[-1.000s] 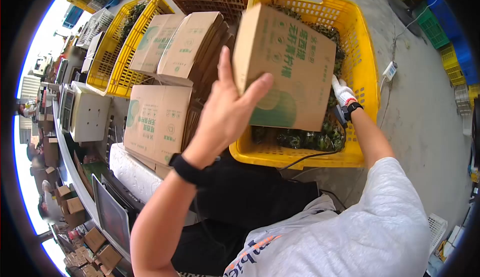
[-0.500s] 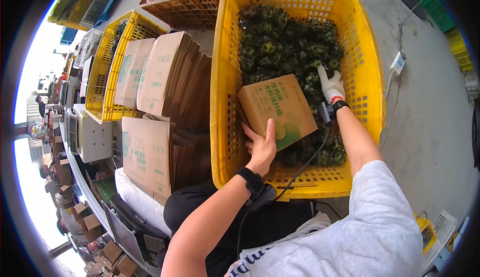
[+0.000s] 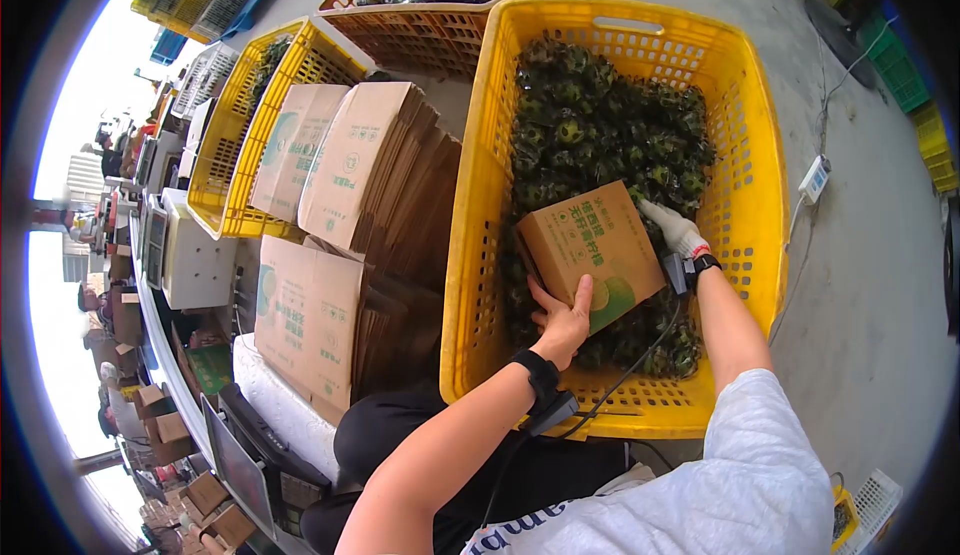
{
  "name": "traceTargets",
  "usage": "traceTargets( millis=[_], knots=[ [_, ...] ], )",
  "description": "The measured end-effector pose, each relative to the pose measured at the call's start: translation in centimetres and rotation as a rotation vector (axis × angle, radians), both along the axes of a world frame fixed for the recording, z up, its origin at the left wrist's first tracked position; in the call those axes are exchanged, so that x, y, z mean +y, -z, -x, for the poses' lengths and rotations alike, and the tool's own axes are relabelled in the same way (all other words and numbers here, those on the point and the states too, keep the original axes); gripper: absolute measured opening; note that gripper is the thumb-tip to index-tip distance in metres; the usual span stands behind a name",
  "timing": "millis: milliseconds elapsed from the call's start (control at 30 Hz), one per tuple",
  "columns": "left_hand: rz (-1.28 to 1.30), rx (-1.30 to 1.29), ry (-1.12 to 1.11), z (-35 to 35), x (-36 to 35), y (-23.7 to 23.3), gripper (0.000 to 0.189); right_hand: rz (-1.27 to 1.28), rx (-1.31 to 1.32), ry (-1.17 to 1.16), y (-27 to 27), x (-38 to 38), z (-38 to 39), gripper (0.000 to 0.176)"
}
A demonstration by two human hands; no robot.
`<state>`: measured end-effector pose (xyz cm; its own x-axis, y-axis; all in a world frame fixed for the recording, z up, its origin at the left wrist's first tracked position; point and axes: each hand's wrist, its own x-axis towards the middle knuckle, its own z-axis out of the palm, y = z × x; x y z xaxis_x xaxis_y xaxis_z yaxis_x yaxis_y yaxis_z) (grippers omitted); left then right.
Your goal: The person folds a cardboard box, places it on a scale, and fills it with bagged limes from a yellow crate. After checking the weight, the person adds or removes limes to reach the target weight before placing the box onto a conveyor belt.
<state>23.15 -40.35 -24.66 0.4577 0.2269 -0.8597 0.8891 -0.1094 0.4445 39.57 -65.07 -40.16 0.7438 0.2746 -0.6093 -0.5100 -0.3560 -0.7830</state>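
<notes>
Yellow crate (image 3: 470, 255) fills the middle of the view, loaded with dark green fruit (image 3: 600, 125). A brown carton (image 3: 585, 250) with green print stands tilted on the fruit, at about 6 o'clock from the crate's centre, printed face up toward the camera. Left hand (image 3: 562, 317), bare, grips the carton at its 7 o'clock corner: thumb is laid on the printed face and the fingers are curled round the lower edge. There is a black band (image 3: 535, 368) on that wrist, and a dark cable (image 3: 640, 360) runs from it across the crate's near rim. Right hand (image 3: 675, 230), in a white glove, sits at the carton's 3 o'clock side, fingers stretched out toward its upper corner and touching it. Cannot tell whether it grips the carton or only rests against it. At 9 o'clock from the crate, just beside its wall, are stacks of flat cartons (image 3: 365, 160) leaning on edge. Beyond them is a second yellow crate (image 3: 225, 170). At 12 o'clock, an orange crate (image 3: 430, 30) holds more fruit. At 3 o'clock, a white power strip (image 3: 815, 180) lies on the concrete floor.
</notes>
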Motion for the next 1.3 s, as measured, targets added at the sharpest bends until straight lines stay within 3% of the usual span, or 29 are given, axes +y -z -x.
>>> traceTargets(
  millis=[33,67,133,233,267,333,433,467,500,533,633,700,767,900,967,1067,1100,1133,1200,1233,1300],
  knots=[
    [0.016,0.016,-0.009,-0.1,-0.1,-0.3,0.117,-0.117,-0.009,-0.034,0.5,-0.5,0.0,0.076],
    [0.022,0.01,-0.011,-0.3,-0.1,-0.3,0.117,0.136,-0.235,-0.413,0.4,-0.5,-0.1,0.073],
    [0.035,0.011,-0.018,-0.2,0.2,-0.3,0.116,0.251,-0.434,-0.753,0.3,-0.4,-0.4,0.073],
    [0.092,0.003,-0.111,-0.3,0.3,-0.8,0.115,0.191,-0.448,-0.821,-0.9,1.8,-0.5,0.067],
    [0.097,-0.004,-0.128,-0.4,0.4,-1.1,0.115,0.195,-0.454,-0.838,-0.1,1.6,-0.6,0.067],
    [0.136,0.028,-0.216,-0.9,0.7,-1.9,0.114,0.033,-0.21,-0.685,0.9,1.4,-0.6,0.063],
    [0.109,-0.019,-0.319,-0.5,1.0,-1.6,0.113,-0.125,0.156,-0.225,-5.2,3.8,1.1,0.05],
    [0.154,-0.034,-0.347,0.0,1.2,-2.3,0.112,-0.059,-0.141,-0.357,3.9,-0.4,-0.8,0.046],
    [0.186,-0.059,-0.387,0.2,1.5,-3.2,0.112,0.226,-0.791,-0.639,0.8,-1.8,-0.2,0.043],
    [0.222,-0.097,-0.4,0.5,1.7,-3.9,0.112,0.549,-1.244,-0.87,7.0,-5.7,-3.0,0.046],
    [0.448,-0.24,-0.428,1.3,2.6,-8.1,0.116,-0.028,-0.451,-0.419,-10.1,-1.4,-2.4,0.047],
    [0.618,-0.348,-0.412,1.4,3.3,-10.0,0.111,-0.262,-0.228,-0.384,-22.0,2.4,-0.7,0.049],
    [0.822,-0.461,-0.343,2.2,4.5,-12.5,0.107,-0.4,-0.18,-0.501,-32.8,5.7,1.5,0.05],
    [0.964,-0.635,-0.348,6.5,7.9,-17.0,0.099,-0.164,-0.601,-0.609,-43.3,10.8,4.9,0.046],
    [1.235,-0.873,-0.227,8.6,10.8,-16.5,0.098,-0.022,-0.849,-0.673,-47.9,15.2,6.9,0.044],
    [1.242,-1.058,-0.454,14.4,15.1,-19.2,0.093,0.201,-1.224,-0.867,-53.9,24.8,13.4,0.041],
    [1.289,-1.162,-0.539,16.3,17.3,-19.1,0.091,0.202,-1.485,-1.022,-55.1,28.5,15.6,0.04],
    [1.316,-1.241,-0.616,18.2,19.3,-19.4,0.088,0.189,-1.774,-1.129,-56.4,32.1,17.9,0.039],
    [1.128,-1.426,-0.721,22.8,23.9,-20.9,0.092,-0.051,-2.173,-1.315,-59.5,39.3,23.4,0.037],
    [1.066,-1.532,-0.719,24.9,26.3,-20.8,0.093,-0.247,-2.22,-1.383,-60.0,42.6,24.8,0.036],
    [0.892,-1.609,-0.92,29.7,31.2,-21.4,0.092,-0.571,-2.2,-1.52,-61.0,48.9,28.4,0.034]
  ],
)
